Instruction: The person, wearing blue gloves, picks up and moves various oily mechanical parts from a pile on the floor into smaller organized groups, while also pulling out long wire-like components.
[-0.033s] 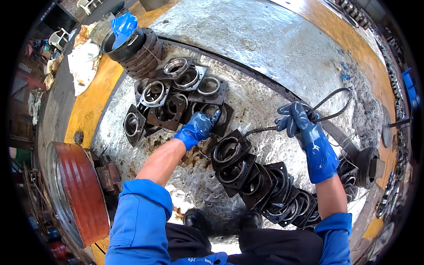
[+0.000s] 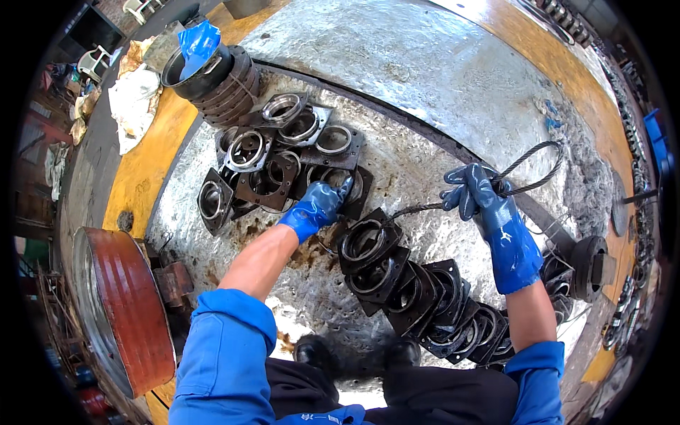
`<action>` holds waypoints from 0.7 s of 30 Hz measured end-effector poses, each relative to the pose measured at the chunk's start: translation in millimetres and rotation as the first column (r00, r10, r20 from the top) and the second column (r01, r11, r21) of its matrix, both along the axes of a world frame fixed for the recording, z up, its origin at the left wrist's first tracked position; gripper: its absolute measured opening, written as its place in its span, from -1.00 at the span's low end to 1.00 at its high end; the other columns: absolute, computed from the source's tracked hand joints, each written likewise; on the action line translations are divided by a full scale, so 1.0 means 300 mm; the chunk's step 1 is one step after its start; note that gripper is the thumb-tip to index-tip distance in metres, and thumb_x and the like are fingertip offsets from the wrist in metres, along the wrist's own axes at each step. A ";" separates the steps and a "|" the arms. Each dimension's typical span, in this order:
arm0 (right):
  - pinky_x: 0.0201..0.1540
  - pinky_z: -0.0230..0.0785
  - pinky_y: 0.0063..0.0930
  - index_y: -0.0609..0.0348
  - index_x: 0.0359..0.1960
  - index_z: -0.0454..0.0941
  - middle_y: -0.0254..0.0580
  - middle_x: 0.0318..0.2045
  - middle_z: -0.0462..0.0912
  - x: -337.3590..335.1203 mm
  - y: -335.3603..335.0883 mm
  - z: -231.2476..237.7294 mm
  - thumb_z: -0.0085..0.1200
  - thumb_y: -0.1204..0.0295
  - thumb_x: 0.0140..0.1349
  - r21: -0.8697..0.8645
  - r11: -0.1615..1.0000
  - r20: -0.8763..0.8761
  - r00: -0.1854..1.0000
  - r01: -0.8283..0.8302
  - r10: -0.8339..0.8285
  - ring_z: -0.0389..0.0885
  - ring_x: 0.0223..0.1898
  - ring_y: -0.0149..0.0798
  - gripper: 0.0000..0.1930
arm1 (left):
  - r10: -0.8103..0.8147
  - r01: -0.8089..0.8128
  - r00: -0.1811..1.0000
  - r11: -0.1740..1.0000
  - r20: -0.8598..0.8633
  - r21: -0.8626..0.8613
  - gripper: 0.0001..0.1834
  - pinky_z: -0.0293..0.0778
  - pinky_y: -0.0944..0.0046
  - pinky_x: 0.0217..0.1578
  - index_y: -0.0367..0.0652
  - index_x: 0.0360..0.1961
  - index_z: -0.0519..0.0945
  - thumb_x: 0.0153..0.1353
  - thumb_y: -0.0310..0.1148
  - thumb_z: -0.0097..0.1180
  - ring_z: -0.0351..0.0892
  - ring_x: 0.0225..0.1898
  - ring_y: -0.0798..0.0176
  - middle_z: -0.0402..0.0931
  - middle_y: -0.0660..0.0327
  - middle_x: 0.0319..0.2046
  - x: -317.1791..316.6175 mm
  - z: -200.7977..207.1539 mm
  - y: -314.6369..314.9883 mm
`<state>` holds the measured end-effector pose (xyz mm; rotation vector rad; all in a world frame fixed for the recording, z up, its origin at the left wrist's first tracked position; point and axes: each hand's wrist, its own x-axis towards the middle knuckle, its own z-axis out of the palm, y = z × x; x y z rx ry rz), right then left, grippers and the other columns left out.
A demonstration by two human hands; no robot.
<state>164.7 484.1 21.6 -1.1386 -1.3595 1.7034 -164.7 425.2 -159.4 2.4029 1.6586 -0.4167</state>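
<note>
Two blue-gloved hands work over a rough, silvery metal surface [image 2: 439, 64] that fills the middle of the frame. The left hand [image 2: 316, 207], just left of centre, has its fingers clenched on the edge of a dark square metal flange plate with a round bore [image 2: 338, 185], which lies at the lower right of a loose heap of similar square plates [image 2: 273, 159] in the upper left-centre. The right hand [image 2: 489, 202], right of centre, has its fingers closed around a grey steel wire cable [image 2: 528, 159], whose loop curves up and to the right of the glove. From that hand the cable runs left and down to a threaded row of dark flange plates [image 2: 411, 290], which leans in a line from centre toward the lower right. At the upper left a stack of dark ribbed rings [image 2: 227, 88] stands with a blue glove [image 2: 197, 39] draped in its top. A rusty red round drum [image 2: 127, 312] sits at the lower left edge.
</note>
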 end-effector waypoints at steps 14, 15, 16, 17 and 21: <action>-0.10 0.53 -0.26 0.37 -0.12 0.64 -0.27 -0.77 0.42 0.038 -0.117 0.025 -0.11 0.07 0.55 0.105 0.994 0.101 0.994 0.020 -0.031 0.63 -0.47 -0.23 -0.49 | 0.215 -0.206 0.943 0.977 0.255 -0.063 -0.02 0.50 -0.03 0.10 0.01 0.45 0.25 0.06 0.11 0.38 0.64 0.03 -0.12 0.65 -0.05 0.01 -0.036 0.144 -0.119; -0.09 0.53 -0.26 0.37 -0.12 0.64 -0.27 -0.77 0.42 0.029 -0.120 0.031 -0.11 0.07 0.55 0.119 0.993 0.110 0.993 0.019 -0.032 0.63 -0.47 -0.23 -0.49 | 0.158 -0.167 0.954 0.986 0.256 0.016 -0.02 0.45 -0.04 0.16 0.00 0.45 0.25 0.06 0.11 0.38 0.59 0.09 -0.11 0.61 -0.05 0.07 -0.036 0.153 -0.139; -0.09 0.53 -0.25 0.37 -0.12 0.64 -0.27 -0.76 0.42 0.020 -0.129 0.035 -0.11 0.07 0.55 0.124 0.992 0.114 0.993 0.018 -0.032 0.63 -0.47 -0.23 -0.49 | 0.103 -0.129 0.963 0.988 0.250 0.090 -0.03 0.39 -0.04 0.23 -0.01 0.45 0.26 0.07 0.11 0.38 0.55 0.16 -0.11 0.56 -0.04 0.13 -0.039 0.159 -0.163; -0.08 0.53 -0.25 0.37 -0.12 0.64 -0.28 -0.76 0.43 0.008 -0.133 0.039 -0.12 0.07 0.55 0.131 0.991 0.120 0.992 0.011 -0.027 0.63 -0.46 -0.24 -0.49 | 0.048 -0.089 0.970 0.983 0.240 0.162 -0.03 0.33 -0.04 0.29 -0.02 0.44 0.26 0.07 0.11 0.39 0.50 0.22 -0.10 0.52 -0.04 0.20 -0.042 0.165 -0.180; -0.08 0.52 -0.26 0.39 -0.12 0.63 -0.28 -0.74 0.45 -0.016 -0.114 0.065 -0.13 0.06 0.55 0.144 0.989 0.123 0.992 -0.033 0.015 0.65 -0.44 -0.25 -0.47 | 0.123 -0.191 0.968 0.927 0.219 0.323 -0.02 0.16 -0.02 0.41 -0.11 0.47 0.22 0.11 0.07 0.35 0.38 0.34 -0.04 0.40 0.01 0.32 -0.102 0.157 -0.169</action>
